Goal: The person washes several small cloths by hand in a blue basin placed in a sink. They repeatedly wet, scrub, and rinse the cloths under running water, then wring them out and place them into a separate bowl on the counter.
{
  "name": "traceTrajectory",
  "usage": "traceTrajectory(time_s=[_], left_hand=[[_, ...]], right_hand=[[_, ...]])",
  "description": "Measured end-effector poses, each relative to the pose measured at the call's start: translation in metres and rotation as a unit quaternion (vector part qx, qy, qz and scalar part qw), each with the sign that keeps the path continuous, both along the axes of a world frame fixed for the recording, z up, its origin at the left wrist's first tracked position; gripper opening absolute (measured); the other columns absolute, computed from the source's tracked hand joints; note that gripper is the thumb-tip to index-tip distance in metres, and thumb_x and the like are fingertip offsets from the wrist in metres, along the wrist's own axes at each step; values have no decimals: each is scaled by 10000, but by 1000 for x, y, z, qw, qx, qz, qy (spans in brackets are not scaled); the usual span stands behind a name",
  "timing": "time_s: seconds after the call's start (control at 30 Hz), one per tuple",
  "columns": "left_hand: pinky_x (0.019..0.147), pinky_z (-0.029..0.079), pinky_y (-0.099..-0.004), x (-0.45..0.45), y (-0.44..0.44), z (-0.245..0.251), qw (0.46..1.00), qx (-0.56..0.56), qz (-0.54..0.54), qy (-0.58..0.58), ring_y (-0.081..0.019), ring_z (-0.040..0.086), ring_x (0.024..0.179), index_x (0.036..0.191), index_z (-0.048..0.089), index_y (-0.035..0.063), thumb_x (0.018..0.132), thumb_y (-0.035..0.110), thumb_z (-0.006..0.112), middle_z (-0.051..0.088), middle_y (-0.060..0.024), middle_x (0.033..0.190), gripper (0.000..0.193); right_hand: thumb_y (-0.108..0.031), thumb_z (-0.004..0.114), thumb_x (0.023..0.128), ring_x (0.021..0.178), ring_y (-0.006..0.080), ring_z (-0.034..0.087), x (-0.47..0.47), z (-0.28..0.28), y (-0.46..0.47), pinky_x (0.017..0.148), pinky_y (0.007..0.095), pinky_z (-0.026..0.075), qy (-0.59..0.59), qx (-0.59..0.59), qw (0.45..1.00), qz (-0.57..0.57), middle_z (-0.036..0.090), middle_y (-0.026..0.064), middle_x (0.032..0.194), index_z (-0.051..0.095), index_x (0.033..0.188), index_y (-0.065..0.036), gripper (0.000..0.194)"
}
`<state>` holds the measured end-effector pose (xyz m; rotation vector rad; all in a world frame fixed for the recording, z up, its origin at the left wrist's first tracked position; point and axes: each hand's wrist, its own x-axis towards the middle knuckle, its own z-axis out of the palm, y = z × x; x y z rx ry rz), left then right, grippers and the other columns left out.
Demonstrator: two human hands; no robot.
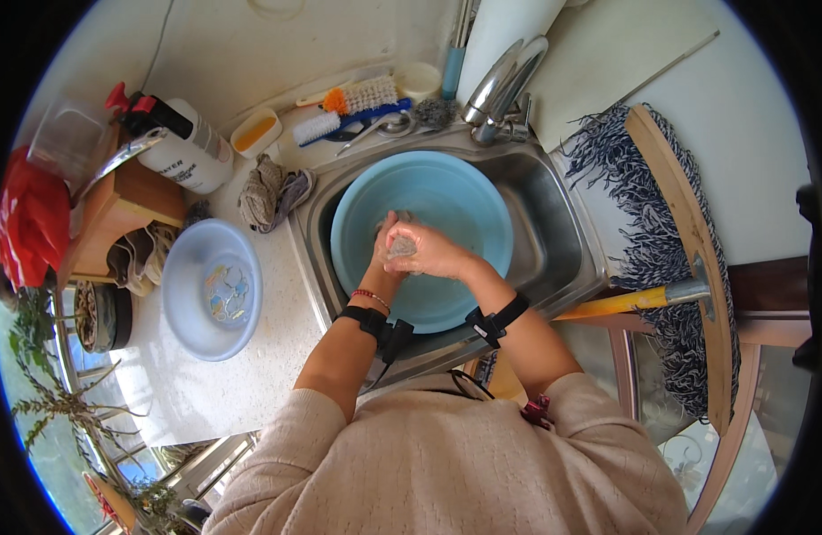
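A round light-blue plastic basin sits in a stainless steel sink and holds what looks like water. Over its middle, my left hand and my right hand are pressed together around a wet, greyish-beige cloth. Part of the cloth shows between the fingers; the rest is hidden by the hands. Behind the basin, the chrome faucet stands at the sink's back edge.
Left on the counter are a pale-blue basin, crumpled cloths, a soap dish and a white sprayer bottle. Scrub brushes and a steel scourer lie behind the sink. A string mop stands right.
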<state>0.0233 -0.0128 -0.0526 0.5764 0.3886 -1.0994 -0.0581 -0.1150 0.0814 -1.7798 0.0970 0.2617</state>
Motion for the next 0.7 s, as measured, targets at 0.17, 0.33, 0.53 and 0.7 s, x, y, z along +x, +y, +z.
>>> traceTrajectory(time_s=[0.17,0.33,0.53,0.7], left_hand=[[830,520,-458,-26,-12,59,999,46,20,-4,-298,630,953,1133,559,125,968,569,406,643,-91,1050,498],[817,532,-471,-30,-21,75,984,144,106,-6,-281,637,954,1194,550,121,982,514,427,633,-88,1123,463],[767,529,-392,-46,-12,72,953,237,42,-182,-228,618,958,1203,541,11,972,478,492,617,-104,1083,523],[727,536,-342,-18,27,79,774,381,-68,-500,-283,661,910,1173,528,-46,784,315,778,648,-196,1013,586]], right_hand=[[-298,640,906,748,290,591,-11,-29,7,701,383,494,-44,-139,981,-127,657,153,838,605,912,-22,278],[-439,482,955,849,432,615,-7,-34,9,709,501,483,-61,-228,945,-226,662,215,898,630,915,-43,425],[-442,476,959,889,408,608,-8,-41,-35,764,478,486,-17,-282,937,-204,659,190,940,645,941,-71,407],[-205,667,829,1050,388,520,-38,-37,-85,896,430,447,14,-343,928,-142,504,179,1159,583,1115,-139,306]])
